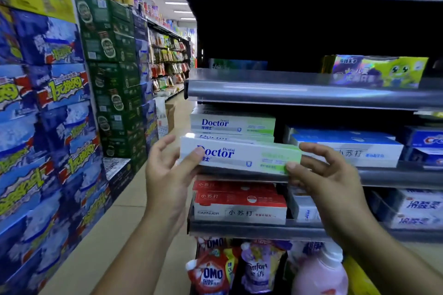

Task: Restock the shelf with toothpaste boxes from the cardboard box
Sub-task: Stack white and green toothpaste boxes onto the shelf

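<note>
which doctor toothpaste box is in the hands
The nearest Doctor box, pinched at its ends by left hand and right hand; the stacked ones sit behind.

Grey metal shelf unit, several tiers. Upper stocked tier: a purple/yellow box on the right near the front edge, plus a dim green-blue box way back on the left. Next tier down: Doctor boxes stacked at the left end, blue/white boxes just beside them, darker blue boxes far right. Tier below that: red/white boxes stacked 2 high on the left, small white boxes next to them, then white-blue boxes on the right.
</note>
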